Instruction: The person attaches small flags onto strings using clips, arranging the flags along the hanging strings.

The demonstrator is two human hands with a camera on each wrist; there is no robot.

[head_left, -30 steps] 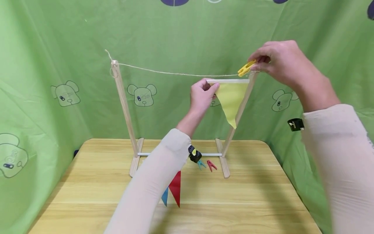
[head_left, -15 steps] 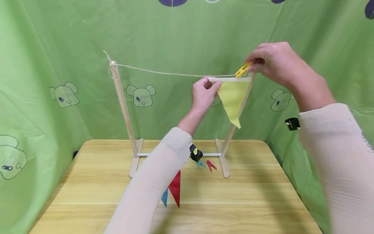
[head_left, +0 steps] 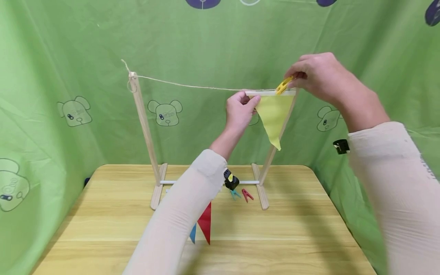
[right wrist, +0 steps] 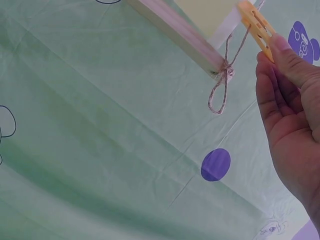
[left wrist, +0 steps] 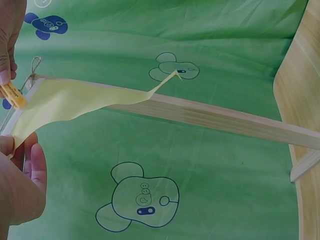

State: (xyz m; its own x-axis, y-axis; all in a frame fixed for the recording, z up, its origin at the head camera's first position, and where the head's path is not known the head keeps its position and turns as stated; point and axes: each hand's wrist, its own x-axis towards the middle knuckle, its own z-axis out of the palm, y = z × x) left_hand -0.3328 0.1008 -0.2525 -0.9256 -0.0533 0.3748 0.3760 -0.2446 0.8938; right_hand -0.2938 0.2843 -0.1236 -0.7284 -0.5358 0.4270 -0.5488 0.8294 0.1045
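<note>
My left hand point(head_left: 239, 109) pinches the upper left corner of a yellow triangular flag point(head_left: 274, 112) by its white top strip. The flag hangs point down, its strip up against the string point(head_left: 192, 85) near the right post. Between thumb and fingers of my right hand point(head_left: 317, 76) is a yellow clothespin point(head_left: 283, 85), tilted, its tip over the strip and the string. In the right wrist view the clothespin point(right wrist: 257, 30) reaches the white edge beside the knotted string. Whether its jaws bite both strip and string I cannot tell.
Two wooden posts, left point(head_left: 144, 122) and right point(head_left: 269, 162), carry the string above the wooden table point(head_left: 275, 236). A teal clothespin point(head_left: 235, 194) and a red clothespin point(head_left: 247, 195) lie near the base. Red point(head_left: 205, 223) and blue point(head_left: 193, 233) flags lie partly under my left sleeve.
My right hand has moved left and slightly down, bringing the yellow clothespin from above the string onto the flag's top strip. The left hand has raised the flag slightly to the string.
</note>
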